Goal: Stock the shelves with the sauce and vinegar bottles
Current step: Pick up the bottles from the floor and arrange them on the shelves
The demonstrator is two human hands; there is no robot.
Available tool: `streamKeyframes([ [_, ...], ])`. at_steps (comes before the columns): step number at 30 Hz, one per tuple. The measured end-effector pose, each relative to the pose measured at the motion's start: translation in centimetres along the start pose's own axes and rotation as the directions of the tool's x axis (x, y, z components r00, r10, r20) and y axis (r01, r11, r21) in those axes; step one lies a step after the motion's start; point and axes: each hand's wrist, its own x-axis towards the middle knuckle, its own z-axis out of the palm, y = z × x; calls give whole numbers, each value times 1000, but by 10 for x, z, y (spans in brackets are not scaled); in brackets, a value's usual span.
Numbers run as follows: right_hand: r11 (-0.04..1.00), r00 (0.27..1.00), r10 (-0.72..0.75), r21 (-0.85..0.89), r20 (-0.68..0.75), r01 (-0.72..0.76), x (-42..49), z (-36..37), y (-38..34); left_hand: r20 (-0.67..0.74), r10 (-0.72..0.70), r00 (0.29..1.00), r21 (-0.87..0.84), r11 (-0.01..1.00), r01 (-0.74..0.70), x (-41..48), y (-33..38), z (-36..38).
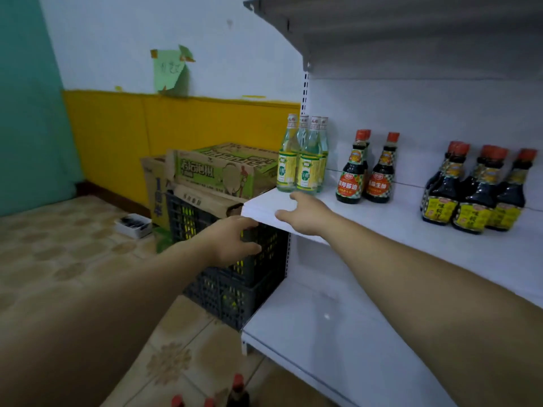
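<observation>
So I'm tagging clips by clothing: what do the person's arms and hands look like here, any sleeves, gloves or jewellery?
Both forearms are bare as far as the frame shows. The left hand and right hand wear no gloves, and no rings, watch or bracelet are visible.

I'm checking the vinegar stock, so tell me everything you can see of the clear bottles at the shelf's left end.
The clear vinegar bottles look like glass, tall and slim-necked, holding pale liquid, with white caps and yellow-green labels. About four stand upright, bunched together at the middle shelf's left end. The right hand lies just before them, not touching.

White middle shelf with clear vinegar bottles and dark sauce bottles upright.
</observation>
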Motion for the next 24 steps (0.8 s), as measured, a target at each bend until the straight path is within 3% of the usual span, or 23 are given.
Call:
streamKeyframes([
  [5,998,989,-56,-2,137,56,-51,40,-40,15,-164,986,77,984,162,-102,-18,12],
  [10,988,951,-141,-19,277,152,-81,82,-73,20,-347,938,27,938,346,-183,-43,27],
  [17,965,884,-250,28,395,261,-102,160,-114,30,-553,832,-6,833,554,-254,-83,50],
  [24,955,785,-282,83,551,284,-112,261,-139,56,-733,678,-94,672,734,-315,-140,88],
])
